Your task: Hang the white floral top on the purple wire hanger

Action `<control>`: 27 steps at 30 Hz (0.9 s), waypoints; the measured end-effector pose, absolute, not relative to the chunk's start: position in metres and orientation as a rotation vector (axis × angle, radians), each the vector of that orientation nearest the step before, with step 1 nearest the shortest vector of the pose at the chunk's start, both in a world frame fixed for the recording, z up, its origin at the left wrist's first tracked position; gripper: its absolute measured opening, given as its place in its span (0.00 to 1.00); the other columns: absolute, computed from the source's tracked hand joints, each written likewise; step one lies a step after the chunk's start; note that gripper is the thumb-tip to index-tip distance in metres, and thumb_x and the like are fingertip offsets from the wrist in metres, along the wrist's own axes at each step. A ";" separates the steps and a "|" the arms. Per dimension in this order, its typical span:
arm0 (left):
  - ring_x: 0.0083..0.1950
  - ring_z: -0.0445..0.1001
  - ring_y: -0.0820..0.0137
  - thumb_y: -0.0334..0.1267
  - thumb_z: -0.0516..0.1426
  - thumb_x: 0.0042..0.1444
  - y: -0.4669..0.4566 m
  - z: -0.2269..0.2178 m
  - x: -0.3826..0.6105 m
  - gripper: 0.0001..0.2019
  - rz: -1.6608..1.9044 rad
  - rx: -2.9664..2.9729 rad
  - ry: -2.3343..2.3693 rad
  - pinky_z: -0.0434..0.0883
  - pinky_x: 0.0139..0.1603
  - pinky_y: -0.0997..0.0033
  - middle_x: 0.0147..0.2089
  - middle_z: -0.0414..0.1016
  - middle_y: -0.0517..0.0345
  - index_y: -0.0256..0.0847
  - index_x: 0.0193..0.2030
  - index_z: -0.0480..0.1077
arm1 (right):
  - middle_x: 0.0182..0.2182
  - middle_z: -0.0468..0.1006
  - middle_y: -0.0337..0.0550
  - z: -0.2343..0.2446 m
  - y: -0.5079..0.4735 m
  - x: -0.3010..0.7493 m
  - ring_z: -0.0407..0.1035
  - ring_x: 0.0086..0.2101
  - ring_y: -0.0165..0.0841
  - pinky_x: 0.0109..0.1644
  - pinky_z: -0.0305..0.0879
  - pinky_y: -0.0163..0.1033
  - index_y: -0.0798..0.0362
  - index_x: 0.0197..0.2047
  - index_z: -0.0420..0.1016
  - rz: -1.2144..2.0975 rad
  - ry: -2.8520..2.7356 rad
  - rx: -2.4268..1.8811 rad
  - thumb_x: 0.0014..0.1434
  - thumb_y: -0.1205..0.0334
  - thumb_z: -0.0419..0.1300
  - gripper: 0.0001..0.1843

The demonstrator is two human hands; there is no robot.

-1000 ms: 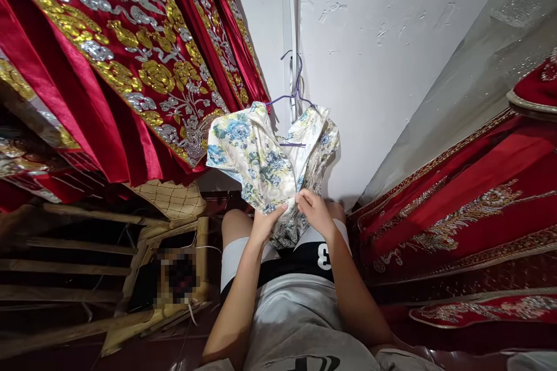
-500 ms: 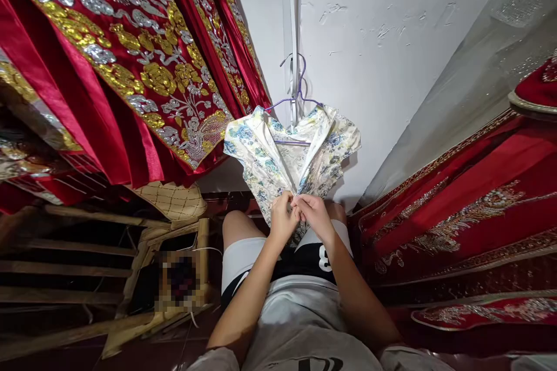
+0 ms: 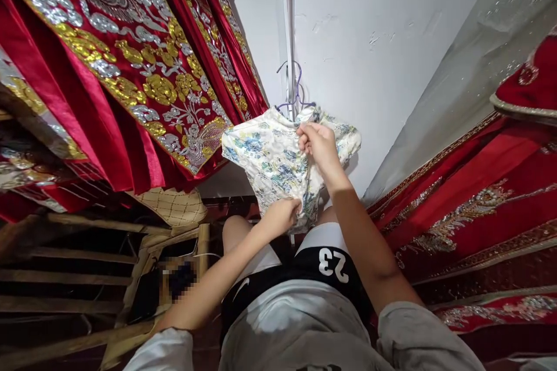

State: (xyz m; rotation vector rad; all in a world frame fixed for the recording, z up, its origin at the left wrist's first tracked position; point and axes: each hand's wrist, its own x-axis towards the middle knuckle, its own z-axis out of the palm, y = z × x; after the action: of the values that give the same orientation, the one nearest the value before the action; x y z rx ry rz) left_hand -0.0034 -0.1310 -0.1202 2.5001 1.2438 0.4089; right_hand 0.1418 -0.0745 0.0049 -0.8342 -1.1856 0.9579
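Observation:
A cream dress with blue and yellow flowers (image 3: 270, 156) hangs on a purple wire hanger (image 3: 292, 93) against the white wall. My left hand (image 3: 281, 215) is closed on the cloth low on the dress front, near its lower edge. Higher up, my right hand (image 3: 318, 142) pinches the front seam near the collar, fingers pressed together. Both forearms reach up from my lap, over black shorts marked 23.
Red robes with gold and silver embroidery (image 3: 130, 69) hang close on the left. More red embroidered cloth (image 3: 470, 208) lies on the right. A bamboo stool (image 3: 174, 266) and a wooden frame stand at lower left. A white pipe (image 3: 289, 23) runs down the wall.
My right hand has climbed from the waist of the dress to near its collar. The dress front, open before, now lies shut. My left hand stays low on the cloth.

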 end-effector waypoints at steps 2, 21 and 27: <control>0.42 0.78 0.64 0.28 0.52 0.64 -0.116 -0.092 -0.010 0.11 0.857 2.382 1.056 0.71 0.44 0.68 0.40 0.78 0.53 0.41 0.49 0.71 | 0.16 0.68 0.33 0.000 -0.082 0.142 0.58 0.17 0.22 0.22 0.52 0.29 0.53 0.28 0.71 0.921 -1.257 -0.831 0.66 0.59 0.59 0.14; 0.28 0.63 0.78 0.23 0.48 0.68 -0.023 -0.002 -0.097 0.18 2.090 0.840 0.887 0.67 0.38 0.79 0.26 0.62 0.63 0.37 0.26 0.62 | 0.15 0.59 0.31 -0.109 -0.119 0.134 0.51 0.19 0.25 0.26 0.46 0.35 0.51 0.21 0.66 1.271 -1.133 -0.898 0.55 0.56 0.60 0.15; 0.26 0.67 0.75 0.29 0.51 0.67 -0.047 -0.095 -0.084 0.14 1.851 0.544 0.921 0.71 0.37 0.77 0.23 0.64 0.62 0.40 0.27 0.61 | 0.15 0.58 0.32 -0.120 -0.149 0.130 0.52 0.19 0.25 0.26 0.46 0.35 0.51 0.18 0.64 1.332 -0.998 -0.937 0.51 0.53 0.61 0.16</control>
State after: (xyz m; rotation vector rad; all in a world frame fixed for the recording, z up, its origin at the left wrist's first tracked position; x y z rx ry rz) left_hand -0.0841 -0.0470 -0.0948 0.5442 0.9215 1.8509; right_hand 0.1302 -0.1492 -0.1196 -0.9368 -0.9977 1.3318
